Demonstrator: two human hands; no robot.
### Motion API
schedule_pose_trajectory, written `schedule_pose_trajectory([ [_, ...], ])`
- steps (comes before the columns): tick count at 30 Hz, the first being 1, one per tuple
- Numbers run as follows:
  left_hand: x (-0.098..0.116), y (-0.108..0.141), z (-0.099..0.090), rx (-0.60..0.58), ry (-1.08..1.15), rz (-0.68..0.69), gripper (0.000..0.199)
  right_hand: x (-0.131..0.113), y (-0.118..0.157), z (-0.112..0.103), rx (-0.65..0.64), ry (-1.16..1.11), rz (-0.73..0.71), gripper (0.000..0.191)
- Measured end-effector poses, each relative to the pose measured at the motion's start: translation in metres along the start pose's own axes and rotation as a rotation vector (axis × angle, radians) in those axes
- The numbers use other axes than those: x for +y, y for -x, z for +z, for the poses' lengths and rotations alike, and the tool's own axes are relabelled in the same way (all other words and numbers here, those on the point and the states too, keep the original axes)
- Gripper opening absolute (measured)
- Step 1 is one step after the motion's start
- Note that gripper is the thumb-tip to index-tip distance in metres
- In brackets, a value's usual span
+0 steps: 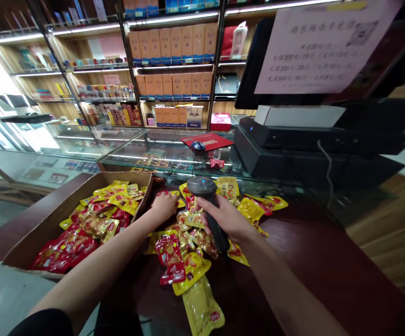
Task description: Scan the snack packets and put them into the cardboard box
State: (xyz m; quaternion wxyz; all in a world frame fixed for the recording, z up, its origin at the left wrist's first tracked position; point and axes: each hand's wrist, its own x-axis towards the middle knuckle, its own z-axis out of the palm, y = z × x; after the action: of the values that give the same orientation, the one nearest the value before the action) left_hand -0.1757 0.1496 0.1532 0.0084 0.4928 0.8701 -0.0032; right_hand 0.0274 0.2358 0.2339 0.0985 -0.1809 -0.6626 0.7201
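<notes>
A dark grey barcode scanner (202,185) with a small blue light is gripped by its handle in my right hand (228,217), above the pile. My left hand (165,206) reaches to the far left of the pile, fingers curled down on a red snack packet (159,195); its fingertips are partly hidden. Red, gold and yellow snack packets (192,233) lie heaped on the dark red counter (286,270) beneath both hands. One yellow packet (204,305) sticks out toward me at the front. Left of my left forearm, an open cardboard box (20,245) holds several similar packets.
Behind the pile stands a glass display case (139,149) bearing a red mouse pad (212,140) and a computer mouse (198,146). A monitor with a paper notice (314,56) rises at right above a black cash drawer (275,156). Shelves of boxed goods (174,44) line the back.
</notes>
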Motion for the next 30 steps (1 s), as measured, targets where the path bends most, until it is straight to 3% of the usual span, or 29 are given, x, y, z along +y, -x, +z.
schedule_pose_trajectory([
  [3,0.004,0.015,-0.014,-0.007,0.100,0.050,0.026,0.001,0.002,0.004,0.004,0.021,0.005,0.034],
  [5,-0.006,0.018,-0.023,0.056,0.271,0.074,0.028,0.002,0.003,0.006,-0.004,0.029,0.005,0.034],
  [10,-0.038,0.012,-0.028,0.318,0.987,-0.130,0.038,0.007,0.002,0.009,-0.021,0.022,0.028,0.035],
  [14,-0.038,0.006,-0.022,0.306,1.464,-0.213,0.045,0.014,-0.004,0.012,-0.021,0.053,0.059,0.035],
  [21,-0.027,0.007,-0.018,0.126,1.575,-0.243,0.046,0.018,-0.007,0.013,-0.034,0.067,0.077,0.034],
  [30,-0.036,0.003,-0.020,0.178,1.606,-0.250,0.044,0.033,-0.009,0.025,-0.104,0.145,0.147,0.033],
])
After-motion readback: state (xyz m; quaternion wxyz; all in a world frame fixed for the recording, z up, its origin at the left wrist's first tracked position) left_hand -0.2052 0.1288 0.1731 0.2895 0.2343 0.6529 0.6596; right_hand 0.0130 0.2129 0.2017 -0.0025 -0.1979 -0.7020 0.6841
